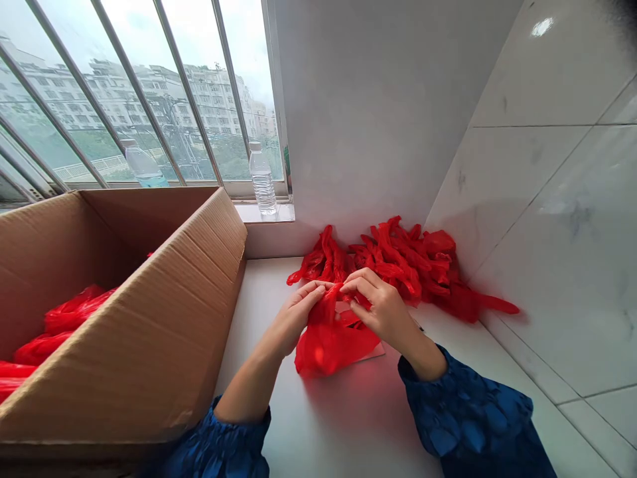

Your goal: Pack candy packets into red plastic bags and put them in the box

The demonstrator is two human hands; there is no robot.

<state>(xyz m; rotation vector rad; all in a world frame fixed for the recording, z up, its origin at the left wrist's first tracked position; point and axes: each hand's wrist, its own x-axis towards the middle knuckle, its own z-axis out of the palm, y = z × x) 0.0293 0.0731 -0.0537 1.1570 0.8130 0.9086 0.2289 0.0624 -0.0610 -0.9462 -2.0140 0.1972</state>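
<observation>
I pinch the far end of the red bag (332, 348) in my left hand (297, 313) and right hand (382, 307), right of the box (149, 325) and nearer than the pile (398, 259), where light fingers suit such thin-looking film.

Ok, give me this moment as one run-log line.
left hand: pinching red plastic bag | right hand: at same bag's top | beyond: red plastic pile | left side: cardboard box, red bundles inside

Glossy, wrinkled plastic bag (328, 345)
</observation>
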